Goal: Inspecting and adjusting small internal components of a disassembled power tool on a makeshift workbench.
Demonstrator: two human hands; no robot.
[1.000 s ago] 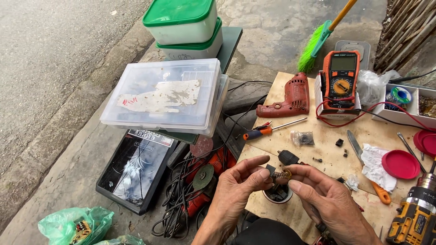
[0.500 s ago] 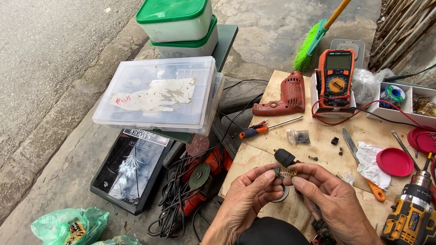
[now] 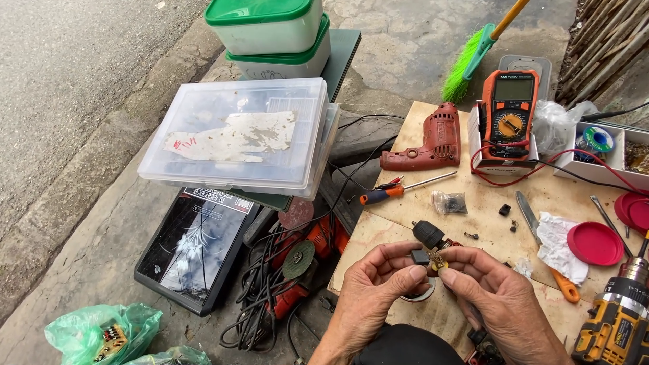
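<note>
Both hands meet at the 6 o'clock side of the view, above the near edge of the wooden surface (image 3: 487,203). The left hand (image 3: 372,290) has its fingers (image 3: 409,274) closed around a small dark block (image 3: 420,257). The right hand (image 3: 497,297) pinches a small part with copper winding (image 3: 437,260) between thumb and forefinger, so its fingers are also closed. The two parts are touching or almost touching; I cannot tell which. Just behind them, toward 12 o'clock, a black drill chuck (image 3: 428,234) is seen, and a roll of tape (image 3: 418,295) lies partly hidden under the hands.

At 3 o'clock from the hands lies a red lid (image 3: 595,243) beside a white crumpled paper (image 3: 558,243). A yellow cordless drill (image 3: 618,324) stands at 4 o'clock. At 12 o'clock are a red electric drill (image 3: 429,145) and an orange multimeter (image 3: 510,111). An orange-handled screwdriver (image 3: 399,189) lies at 11 o'clock. Further, at 10 o'clock, a clear plastic box (image 3: 243,135) rests off the surface, and an angle grinder (image 3: 297,263) with tangled cables lies on the ground at 9 o'clock.
</note>
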